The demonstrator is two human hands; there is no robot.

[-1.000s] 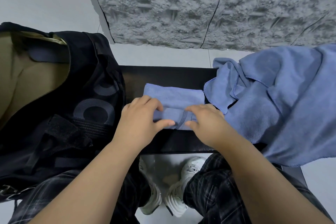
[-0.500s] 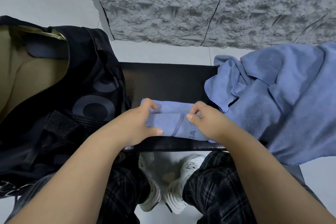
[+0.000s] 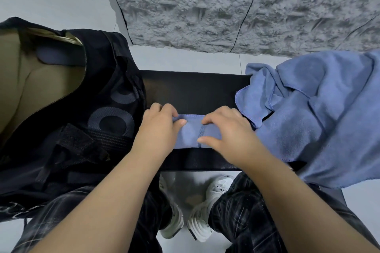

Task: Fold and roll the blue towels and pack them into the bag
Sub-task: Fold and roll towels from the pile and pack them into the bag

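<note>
One rolled blue towel (image 3: pixel 190 133) under two hands; one loose towel heap (image 3: pixel 320 109); one bag (image 3: pixel 67 113)

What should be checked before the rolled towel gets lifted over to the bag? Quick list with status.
1. Both hands on the roll: left hand and right hand each grip the small blue towel. Ok.
2. Roll fully closed: a flat edge shows beyond the fingers. Cannot tell.
3. Roll clear of the loose blue towels: the right hand hides where they meet. Cannot tell.
4. Bag open: zip parted, tan lining visible. Ok.
5. Space inside the bag: one dark blue roll visible, tan lining bare beside it. Ok.
6. Path from the bench to the bag: bag sits directly left of the roll. Ok.
</note>
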